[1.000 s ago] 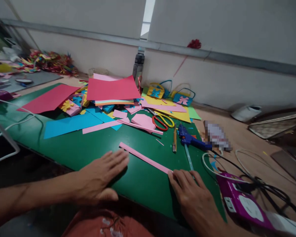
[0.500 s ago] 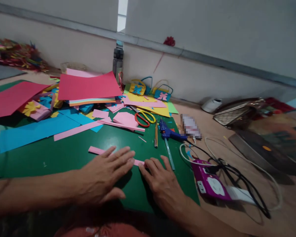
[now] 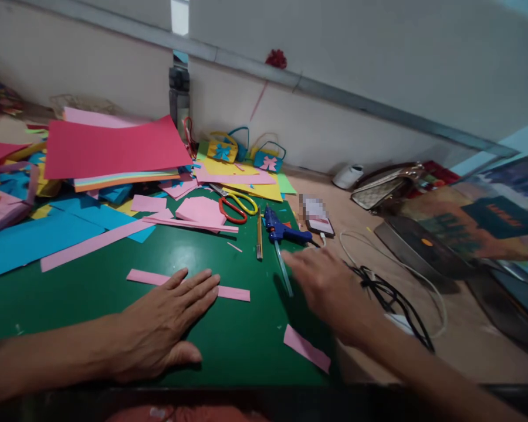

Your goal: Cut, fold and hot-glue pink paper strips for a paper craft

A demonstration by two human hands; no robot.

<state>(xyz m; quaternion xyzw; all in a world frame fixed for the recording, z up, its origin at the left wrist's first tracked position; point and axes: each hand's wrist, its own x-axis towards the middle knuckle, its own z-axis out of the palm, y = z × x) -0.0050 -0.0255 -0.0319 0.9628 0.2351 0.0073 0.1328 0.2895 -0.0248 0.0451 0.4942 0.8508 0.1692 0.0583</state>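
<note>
My left hand (image 3: 171, 316) lies flat on a narrow pink paper strip (image 3: 234, 293), fingers stretched out; the strip's two ends show on either side. My right hand (image 3: 321, 281), slightly blurred, hovers over the right edge of the green board, just below the blue glue gun (image 3: 281, 227). Its fingers point left and nothing shows in them, though some are hidden. A clear glue stick (image 3: 283, 269) extends from the gun towards me, close to the fingertips. A short pink paper piece (image 3: 307, 349) rests near the board's front right corner.
Scissors (image 3: 237, 206) and a cutter-like tool (image 3: 259, 237) lie left of the glue gun. Coloured paper (image 3: 118, 146) is piled at the back left, with small paper bags (image 3: 222, 151) by the wall. A phone (image 3: 319, 217) and black cables (image 3: 391, 299) lie to the right.
My right hand has left the pink strip and moved right and up towards the glue gun. The short pink piece now shows. My left hand stays on the strip; the view has shifted right.
</note>
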